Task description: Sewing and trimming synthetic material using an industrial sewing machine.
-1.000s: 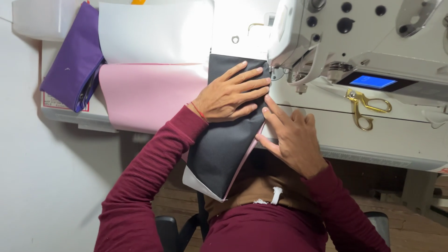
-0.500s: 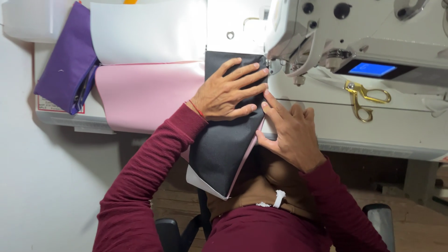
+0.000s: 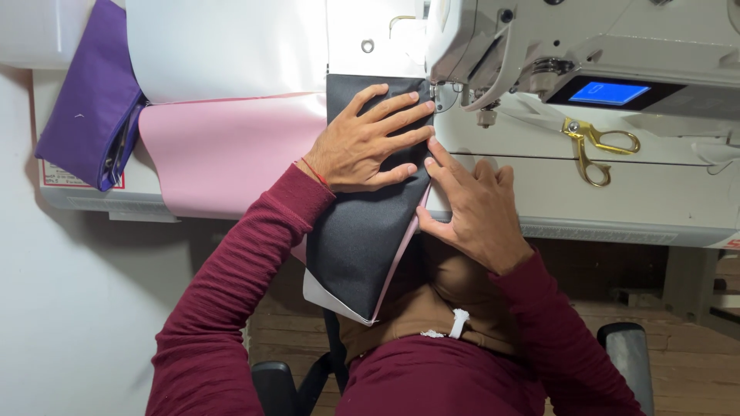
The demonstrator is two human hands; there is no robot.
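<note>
My left hand [image 3: 368,141] lies flat, fingers spread, on a black fabric piece [image 3: 362,239] with a pink and white lining. The fingertips reach toward the presser foot [image 3: 441,98] of a white sewing machine [image 3: 586,46]. My right hand [image 3: 478,208] presses on the fabric's right edge at the table front, its index finger pointing up toward the needle. The fabric's lower end hangs off the table over my lap. Neither hand grips anything.
Pink fabric [image 3: 231,154] and a white sheet [image 3: 223,46] lie left of the black piece. A purple folded cloth [image 3: 89,108] sits at the far left. Gold scissors [image 3: 593,146] rest on the machine bed, below a blue screen [image 3: 607,92]. The table edge [image 3: 617,231] runs along the front.
The view has shifted slightly. Both hands stay pressed on the black fabric, which has crept a little toward the needle.
</note>
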